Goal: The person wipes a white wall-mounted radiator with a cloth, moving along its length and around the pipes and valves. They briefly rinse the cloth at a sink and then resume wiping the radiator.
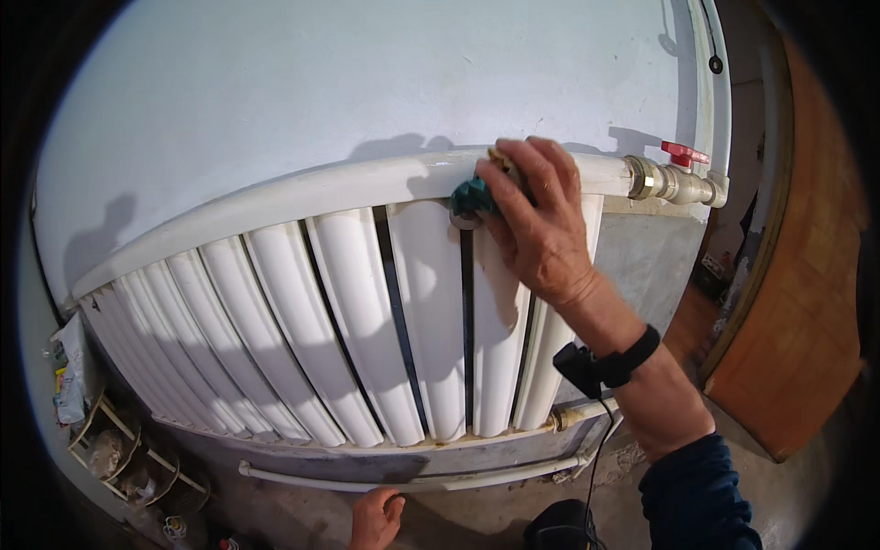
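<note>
My right hand (540, 216) holds a crumpled green cloth (471, 197) against the top header of a white wall radiator (357, 254), above the gap between two right-hand fins. A yellowish-brown bit shows by its fingers; the palm hides the rest. A black band with a small box and a cable circles that wrist. Low in the view, my left hand (377, 519) has its fingers curled, with nothing visible in them. It is just below a thin white pipe (412, 487); whether they touch is unclear.
A valve with a red handle (684, 152) joins the radiator's top right end. An orange-brown wooden door (790, 275) stands at the right. A wire-framed rack (141, 450) with bags is at lower left. The cable (598, 474) hangs beside a dark shoe or knee (560, 526).
</note>
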Available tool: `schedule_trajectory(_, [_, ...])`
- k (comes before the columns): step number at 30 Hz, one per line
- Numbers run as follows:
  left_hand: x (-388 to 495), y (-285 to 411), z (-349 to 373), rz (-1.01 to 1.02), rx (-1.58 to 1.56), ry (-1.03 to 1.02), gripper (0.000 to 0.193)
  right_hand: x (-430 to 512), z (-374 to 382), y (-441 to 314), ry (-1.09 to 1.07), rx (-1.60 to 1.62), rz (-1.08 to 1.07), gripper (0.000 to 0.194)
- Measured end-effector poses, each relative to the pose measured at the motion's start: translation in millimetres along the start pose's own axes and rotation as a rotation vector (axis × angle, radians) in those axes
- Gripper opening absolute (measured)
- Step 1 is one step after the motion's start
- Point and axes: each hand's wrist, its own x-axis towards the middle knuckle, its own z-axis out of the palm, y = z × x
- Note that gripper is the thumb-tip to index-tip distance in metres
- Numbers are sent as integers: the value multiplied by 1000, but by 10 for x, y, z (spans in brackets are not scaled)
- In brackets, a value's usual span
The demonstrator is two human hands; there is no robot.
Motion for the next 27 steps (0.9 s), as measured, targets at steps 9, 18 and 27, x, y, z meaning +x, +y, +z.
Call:
schedule_trajectory(9, [-257, -614, 280, -34, 47, -7, 18, -1550, -64, -641, -255, 164, -9, 39])
schedule_trajectory(18, [-341, -936, 356, -81, 12, 27, 16, -356, -85, -105, -133, -70, 59, 39])
schedule_trajectory(27, [-419, -1204, 376, -149, 42, 30, 15, -83, 59, -3, 100, -37, -90, 40])
